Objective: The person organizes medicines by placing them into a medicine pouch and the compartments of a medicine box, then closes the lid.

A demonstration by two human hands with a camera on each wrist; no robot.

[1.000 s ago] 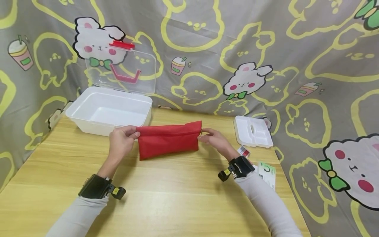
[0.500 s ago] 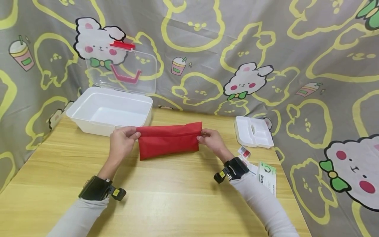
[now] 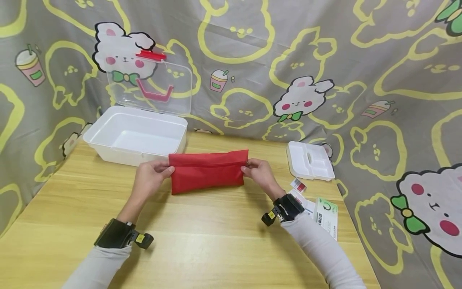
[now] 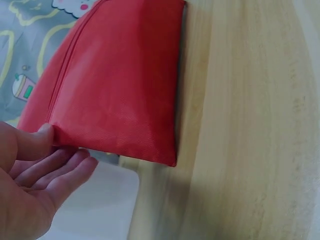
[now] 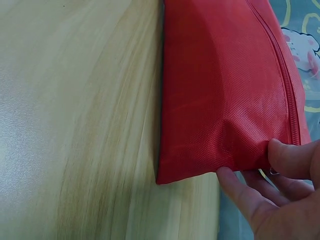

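Note:
A red zippered pouch (image 3: 207, 176) is held upright by its two ends, its lower edge at the wooden table. My left hand (image 3: 149, 176) pinches the left end, thumb in front and fingers behind, just below the zipper line in the left wrist view. At the other end my right hand (image 3: 260, 173) pinches the pouch beside the zipper's end, with a bit of the metal pull showing under the thumb in the right wrist view. The zipper (image 5: 285, 75) looks closed along its visible length. What the pouch contains is hidden.
Behind my left hand stands a white box (image 3: 135, 136) with its clear lid (image 3: 151, 84) raised. A white divided tray (image 3: 310, 160) lies at the back right. Near my right forearm are a green-and-white packet (image 3: 326, 216) and a small red-and-white packet (image 3: 298, 185).
My right hand has moved slightly left and now pinches the pouch's end instead of the zipper pull. My left thumb sits a little lower on the pouch.

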